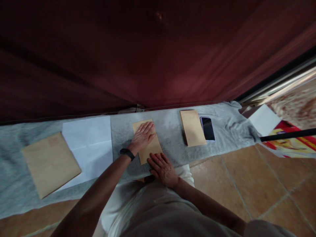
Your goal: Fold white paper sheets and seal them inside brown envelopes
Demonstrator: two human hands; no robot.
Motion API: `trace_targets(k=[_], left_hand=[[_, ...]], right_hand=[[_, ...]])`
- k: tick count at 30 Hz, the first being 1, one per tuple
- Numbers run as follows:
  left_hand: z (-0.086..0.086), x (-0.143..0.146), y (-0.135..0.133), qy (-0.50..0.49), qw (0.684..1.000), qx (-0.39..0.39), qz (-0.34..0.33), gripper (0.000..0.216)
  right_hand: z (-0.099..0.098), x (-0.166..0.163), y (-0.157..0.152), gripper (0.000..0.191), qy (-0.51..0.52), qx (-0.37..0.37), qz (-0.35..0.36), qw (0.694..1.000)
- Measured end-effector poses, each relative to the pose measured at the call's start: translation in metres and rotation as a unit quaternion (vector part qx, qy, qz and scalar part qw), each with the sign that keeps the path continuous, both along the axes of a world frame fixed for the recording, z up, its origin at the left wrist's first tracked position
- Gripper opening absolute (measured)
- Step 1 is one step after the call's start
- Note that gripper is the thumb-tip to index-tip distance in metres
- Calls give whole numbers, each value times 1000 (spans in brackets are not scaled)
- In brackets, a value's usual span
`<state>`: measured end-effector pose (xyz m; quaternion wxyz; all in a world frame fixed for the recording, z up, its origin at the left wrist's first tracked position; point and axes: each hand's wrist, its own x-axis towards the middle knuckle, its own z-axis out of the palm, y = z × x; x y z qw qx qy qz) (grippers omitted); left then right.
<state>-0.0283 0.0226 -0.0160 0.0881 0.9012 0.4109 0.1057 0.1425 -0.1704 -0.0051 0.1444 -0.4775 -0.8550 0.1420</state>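
Note:
A tan paper envelope (147,153) lies on the grey cloth in front of me. My left hand (143,135), with a dark band on its wrist, rests flat on the envelope's upper part, fingers stretched out. At the lower right edge, my right hand (163,168) lies with its fingers spread, the fingertips touching the paper. To the right sits a stack of similar tan envelopes (194,128). On the left, a larger tan envelope or stack (50,163) with a faint reddish mark overlaps white paper sheets (91,144).
A long narrow surface is covered by a grey cloth (170,115). A phone (207,128) lies beside the right stack. Behind hangs a dark red curtain-like surface (153,59). At far right are a white box-like object (265,120), a black bar (288,135) and a colourful printed sheet (291,148).

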Motion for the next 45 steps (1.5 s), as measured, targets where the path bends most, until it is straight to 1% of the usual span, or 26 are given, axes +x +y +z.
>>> trace_targets(k=[3, 8, 12, 15, 18, 22, 24, 26, 29, 31, 33, 35, 38, 40, 41, 42, 43, 44, 45], left_hand=[[-1, 2, -19, 15, 999, -14, -25, 60], [0, 2, -53, 19, 999, -20, -47, 59], [5, -6, -77, 19, 997, -23, -64, 58], [11, -13, -100, 25, 997, -24, -74, 59], [14, -18, -127, 25, 998, -21, -62, 63], [11, -17, -153, 16, 999, -19, -29, 64], [9, -13, -158, 9, 1000, -21, -4, 65], [7, -7, -159, -1, 1000, -20, 21, 66], [9, 3, -160, -19, 998, -10, 53, 67], [13, 10, -159, -24, 997, -4, 68, 66], [21, 17, -158, -20, 996, -2, 84, 62], [33, 22, -155, -11, 995, -7, 102, 54], [62, 24, -145, -23, 989, -31, 146, 36], [85, 18, -132, -83, 975, -49, 200, 30], [97, 13, -125, -138, 959, -55, 240, 29], [106, 9, -118, -207, 934, -63, 284, 28], [114, 4, -111, -288, 898, -83, 323, 29], [119, 1, -106, -374, 848, -112, 358, 32], [120, -1, -103, -456, 791, -147, 380, 35]], right_hand=[[0, 0, 1, 60, 4, -3, 0, 1000], [1, 2, 1, 57, 13, -10, 0, 1000], [2, 7, 0, 55, 19, -18, 6, 1000], [4, 15, -4, 52, 29, -21, -4, 999], [6, 24, -5, 51, 59, -26, -46, 997], [3, 31, 1, 56, 95, -34, -156, 983], [-1, 28, 8, 56, 114, -40, -186, 975], [-6, 25, 17, 51, 146, -55, -212, 965], [-10, 22, 33, 38, 237, -114, -255, 930], [-11, 24, 42, 28, 288, -149, -265, 908], [-8, 27, 50, 26, 313, -169, -261, 897], [-1, 28, 54, 30, 328, -184, -260, 889], [19, 26, 58, 37, 359, -208, -255, 874], [37, 24, 61, 37, 404, -229, -240, 853], [46, 23, 63, 36, 431, -234, -232, 840], [54, 23, 66, 35, 450, -232, -225, 832], [60, 23, 68, 34, 462, -227, -222, 828], [63, 24, 70, 33, 466, -218, -223, 828], [63, 25, 71, 32, 463, -208, -227, 831]])
